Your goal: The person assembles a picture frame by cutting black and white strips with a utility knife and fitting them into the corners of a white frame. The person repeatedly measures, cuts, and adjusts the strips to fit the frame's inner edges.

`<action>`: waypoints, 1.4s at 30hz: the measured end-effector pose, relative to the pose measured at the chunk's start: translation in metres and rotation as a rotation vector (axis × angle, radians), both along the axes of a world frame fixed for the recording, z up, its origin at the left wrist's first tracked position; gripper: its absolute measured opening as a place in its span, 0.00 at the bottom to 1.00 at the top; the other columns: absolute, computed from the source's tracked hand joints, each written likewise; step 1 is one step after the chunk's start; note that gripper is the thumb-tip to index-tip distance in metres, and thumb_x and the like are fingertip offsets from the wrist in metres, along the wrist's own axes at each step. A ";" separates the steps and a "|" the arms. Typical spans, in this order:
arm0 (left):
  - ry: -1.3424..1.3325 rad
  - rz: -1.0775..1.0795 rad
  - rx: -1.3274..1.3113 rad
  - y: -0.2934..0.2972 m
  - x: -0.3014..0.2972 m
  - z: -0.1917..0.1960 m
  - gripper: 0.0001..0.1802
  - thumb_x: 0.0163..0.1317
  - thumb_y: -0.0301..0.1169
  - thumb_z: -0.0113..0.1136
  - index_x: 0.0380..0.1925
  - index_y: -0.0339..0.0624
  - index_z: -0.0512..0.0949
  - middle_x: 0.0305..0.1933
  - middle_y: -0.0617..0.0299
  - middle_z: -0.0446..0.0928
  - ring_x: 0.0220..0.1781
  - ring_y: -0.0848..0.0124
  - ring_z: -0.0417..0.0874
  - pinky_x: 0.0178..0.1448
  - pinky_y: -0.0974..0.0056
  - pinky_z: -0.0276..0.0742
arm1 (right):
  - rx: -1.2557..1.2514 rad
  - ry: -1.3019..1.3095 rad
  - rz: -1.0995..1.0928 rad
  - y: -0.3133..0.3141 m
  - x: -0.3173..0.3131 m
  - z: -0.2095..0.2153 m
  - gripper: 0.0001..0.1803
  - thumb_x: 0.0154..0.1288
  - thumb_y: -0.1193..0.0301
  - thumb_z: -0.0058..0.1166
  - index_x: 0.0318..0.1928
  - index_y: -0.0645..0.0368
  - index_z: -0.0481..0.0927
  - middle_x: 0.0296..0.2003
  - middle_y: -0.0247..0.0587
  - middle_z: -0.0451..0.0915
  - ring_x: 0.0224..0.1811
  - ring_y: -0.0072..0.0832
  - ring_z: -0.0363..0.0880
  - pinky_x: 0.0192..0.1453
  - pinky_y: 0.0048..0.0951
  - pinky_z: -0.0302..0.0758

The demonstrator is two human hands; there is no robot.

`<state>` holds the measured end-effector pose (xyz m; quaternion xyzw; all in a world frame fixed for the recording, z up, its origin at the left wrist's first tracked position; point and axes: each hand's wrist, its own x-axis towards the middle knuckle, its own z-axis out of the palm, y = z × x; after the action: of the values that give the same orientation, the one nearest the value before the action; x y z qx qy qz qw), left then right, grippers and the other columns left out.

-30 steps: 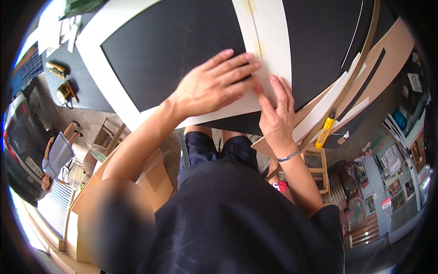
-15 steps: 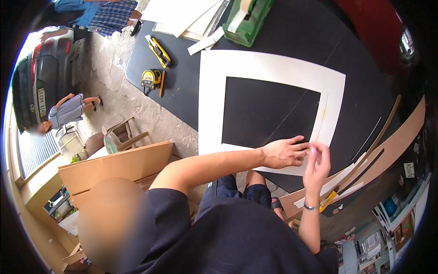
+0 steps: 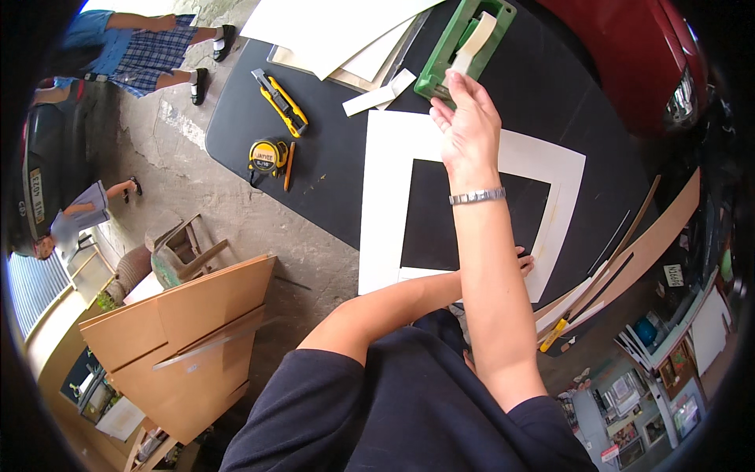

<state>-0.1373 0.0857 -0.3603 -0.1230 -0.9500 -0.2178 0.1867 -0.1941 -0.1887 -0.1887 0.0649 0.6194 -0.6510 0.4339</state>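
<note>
On the black table lies a white mat frame (image 3: 381, 197) with a rectangular opening. My left hand (image 3: 525, 263) rests at its near right part, fingers stretched out; my right forearm crosses in front and hides most of that hand. At the far side, my right hand (image 3: 469, 118) reaches to a green tape dispenser (image 3: 440, 67). Its fingers are closed at the free end of the pale tape (image 3: 476, 43). A thin line and a yellowish patch run along the frame's right strip.
Left on the table (image 3: 236, 118) are a yellow utility knife (image 3: 281, 102), a tape measure (image 3: 268, 157) and a pencil (image 3: 289, 166). White boards (image 3: 330, 31) lie at the far edge. Wood strips (image 3: 629, 275) and another yellow cutter (image 3: 553, 334) are at right. Two people stand beyond, left.
My right hand has moved from beside my left hand at the frame's near right part to the tape dispenser. My left hand stays near the same place. The view has shifted.
</note>
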 end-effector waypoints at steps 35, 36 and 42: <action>-0.323 -0.149 0.128 -0.042 -0.003 0.074 0.15 0.67 0.33 0.61 0.53 0.55 0.82 0.75 0.61 0.69 0.79 0.65 0.64 0.83 0.49 0.57 | 0.329 0.975 1.247 0.394 -0.122 -0.033 0.08 0.70 0.73 0.57 0.43 0.65 0.80 0.40 0.52 0.82 0.40 0.52 0.83 0.45 0.44 0.80; -0.321 -0.146 0.133 -0.041 -0.003 0.073 0.15 0.66 0.33 0.62 0.53 0.55 0.82 0.74 0.61 0.69 0.79 0.65 0.65 0.83 0.49 0.57 | 0.335 0.989 1.272 0.393 -0.122 -0.034 0.08 0.70 0.72 0.56 0.43 0.65 0.80 0.40 0.52 0.82 0.40 0.51 0.83 0.45 0.44 0.80; -0.293 -0.125 0.178 -0.037 -0.002 0.068 0.16 0.66 0.32 0.63 0.54 0.56 0.82 0.73 0.59 0.70 0.78 0.64 0.65 0.83 0.48 0.57 | 0.327 1.044 1.274 0.393 -0.122 -0.039 0.09 0.71 0.71 0.56 0.44 0.66 0.80 0.39 0.52 0.83 0.40 0.50 0.85 0.44 0.43 0.82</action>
<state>-0.1391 0.0483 -0.2921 -0.1320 -0.9346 -0.3277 0.0425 -0.3163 0.2045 -0.2278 -0.5449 0.7454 -0.1300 0.3614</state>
